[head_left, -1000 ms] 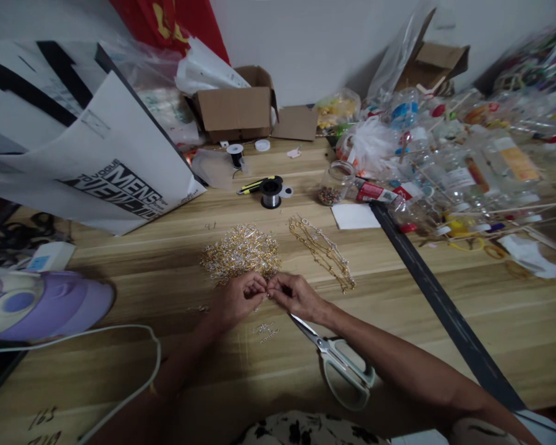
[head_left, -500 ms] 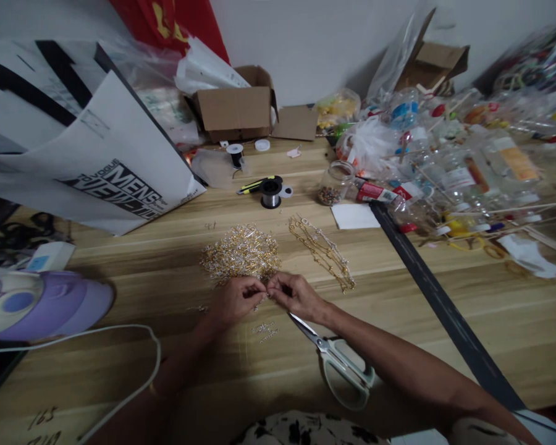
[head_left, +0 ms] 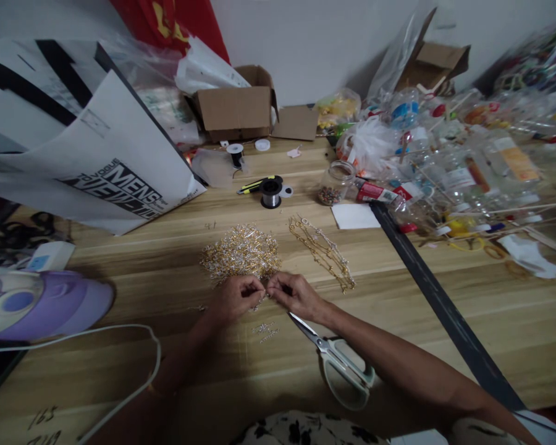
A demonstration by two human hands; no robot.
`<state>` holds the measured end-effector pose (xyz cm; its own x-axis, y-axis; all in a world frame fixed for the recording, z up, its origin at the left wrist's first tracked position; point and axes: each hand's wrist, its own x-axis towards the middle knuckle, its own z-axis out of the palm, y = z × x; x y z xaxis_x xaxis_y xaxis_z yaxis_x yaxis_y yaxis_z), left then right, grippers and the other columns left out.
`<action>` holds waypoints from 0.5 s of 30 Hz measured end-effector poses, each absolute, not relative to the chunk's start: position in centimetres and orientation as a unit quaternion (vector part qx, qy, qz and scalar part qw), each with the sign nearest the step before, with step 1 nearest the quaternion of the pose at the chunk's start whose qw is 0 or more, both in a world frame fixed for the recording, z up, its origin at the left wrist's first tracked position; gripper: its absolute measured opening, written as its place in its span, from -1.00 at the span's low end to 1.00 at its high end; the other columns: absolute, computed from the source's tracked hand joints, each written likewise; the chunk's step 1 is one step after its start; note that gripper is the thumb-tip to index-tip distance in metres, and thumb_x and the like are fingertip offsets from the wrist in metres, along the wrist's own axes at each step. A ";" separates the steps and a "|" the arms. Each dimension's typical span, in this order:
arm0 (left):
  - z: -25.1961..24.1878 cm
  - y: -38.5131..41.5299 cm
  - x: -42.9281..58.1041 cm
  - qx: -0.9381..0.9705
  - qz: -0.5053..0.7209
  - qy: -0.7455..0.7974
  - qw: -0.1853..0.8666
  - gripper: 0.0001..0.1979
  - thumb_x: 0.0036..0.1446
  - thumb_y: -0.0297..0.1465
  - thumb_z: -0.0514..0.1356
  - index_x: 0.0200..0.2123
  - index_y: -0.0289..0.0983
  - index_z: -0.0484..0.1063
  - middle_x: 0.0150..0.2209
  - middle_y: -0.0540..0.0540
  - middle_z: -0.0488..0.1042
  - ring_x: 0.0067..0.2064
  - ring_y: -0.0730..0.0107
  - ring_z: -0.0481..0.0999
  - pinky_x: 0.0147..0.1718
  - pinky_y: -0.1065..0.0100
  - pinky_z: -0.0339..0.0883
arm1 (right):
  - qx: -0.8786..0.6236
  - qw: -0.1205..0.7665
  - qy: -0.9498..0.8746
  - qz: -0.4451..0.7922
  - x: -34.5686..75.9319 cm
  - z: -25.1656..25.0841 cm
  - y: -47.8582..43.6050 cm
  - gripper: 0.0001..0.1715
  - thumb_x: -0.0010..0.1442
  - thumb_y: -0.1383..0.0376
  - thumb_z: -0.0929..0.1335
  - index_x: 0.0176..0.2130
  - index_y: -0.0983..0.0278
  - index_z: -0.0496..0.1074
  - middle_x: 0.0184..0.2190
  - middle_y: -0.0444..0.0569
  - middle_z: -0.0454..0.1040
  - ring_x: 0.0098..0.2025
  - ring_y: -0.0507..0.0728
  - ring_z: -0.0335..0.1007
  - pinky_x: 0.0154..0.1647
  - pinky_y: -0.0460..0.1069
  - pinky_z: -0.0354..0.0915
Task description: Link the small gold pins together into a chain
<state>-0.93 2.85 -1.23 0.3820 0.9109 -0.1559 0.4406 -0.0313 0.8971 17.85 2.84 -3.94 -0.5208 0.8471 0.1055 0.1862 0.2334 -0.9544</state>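
Observation:
My left hand and my right hand meet fingertip to fingertip at the near edge of a heap of gold and silver chain pieces. Both are closed in a pinch. A short silver chain piece shows just under the left fingertips, apparently held there. What the right finger and thumb grip is too small to make out. Closer to me lie a few loose silver chain pieces. Scissors with pale handles rest under the right forearm, tips near that wrist. Gold and silver chains lie stretched out to the right.
Beyond the heap are a wire spool, a yellow-black cutter and a jar of beads. Plastic bottles crowd the right. A paper bag, a purple appliance and its white cord occupy the left.
The left fingertips have drawn very slightly left, so a small gap shows between the two pinches. The right hand and everything on the table look the same.

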 end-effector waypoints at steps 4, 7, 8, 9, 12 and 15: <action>-1.5 3.1 -1.1 0.673 0.252 0.508 0.475 -0.88 -0.05 -0.40 0.18 -0.54 -0.34 0.42 -0.63 0.04 0.39 -0.58 0.55 0.31 -0.59 0.54 0.16 | -0.351 0.327 -0.717 0.506 17.9 -3.9 2.9 -0.87 0.21 0.32 0.28 -0.35 0.33 0.36 -0.50 -0.14 0.31 -0.45 0.00 0.19 -0.42 -0.12 0.11; -1.9 3.2 -1.2 0.671 0.265 0.514 0.464 -0.88 -0.07 -0.40 0.17 -0.54 -0.34 0.43 -0.61 0.02 0.42 -0.57 0.53 0.34 -0.58 0.53 0.18 | -0.344 0.324 -0.723 0.503 17.9 -3.7 2.9 -0.84 0.22 0.29 0.27 -0.36 0.32 0.36 -0.51 -0.14 0.31 -0.45 0.00 0.19 -0.41 -0.12 0.11; -2.0 3.2 -1.2 0.671 0.270 0.515 0.460 -0.88 -0.06 -0.40 0.17 -0.53 -0.34 0.43 -0.60 0.01 0.43 -0.56 0.52 0.36 -0.57 0.53 0.19 | -0.342 0.323 -0.725 0.503 17.9 -3.6 2.9 -0.83 0.23 0.28 0.27 -0.36 0.32 0.37 -0.51 -0.13 0.31 -0.44 0.01 0.19 -0.40 -0.12 0.12; -2.1 3.1 -1.2 0.671 0.275 0.516 0.455 -0.88 -0.06 -0.40 0.17 -0.53 -0.34 0.43 -0.59 0.01 0.44 -0.55 0.51 0.38 -0.55 0.52 0.21 | -0.340 0.322 -0.728 0.502 17.9 -3.6 2.9 -0.81 0.24 0.28 0.26 -0.36 0.32 0.37 -0.50 -0.13 0.32 -0.43 0.01 0.20 -0.40 -0.12 0.12; -2.3 3.1 -1.2 0.678 0.285 0.517 0.438 -0.88 -0.03 -0.40 0.17 -0.51 -0.33 0.44 -0.56 0.00 0.47 -0.51 0.49 0.42 -0.51 0.51 0.23 | -0.333 0.321 -0.732 0.500 17.9 -3.4 2.9 -0.80 0.25 0.27 0.26 -0.36 0.33 0.37 -0.45 -0.09 0.36 -0.41 0.02 0.23 -0.37 -0.11 0.14; -2.4 3.1 -1.2 0.686 0.287 0.515 0.427 -0.88 -0.01 -0.40 0.16 -0.50 -0.32 0.44 -0.55 -0.01 0.47 -0.51 0.49 0.42 -0.50 0.51 0.23 | -0.328 0.322 -0.735 0.498 18.0 -3.3 2.9 -0.81 0.25 0.29 0.25 -0.35 0.33 0.37 -0.44 -0.09 0.37 -0.39 0.02 0.24 -0.35 -0.11 0.15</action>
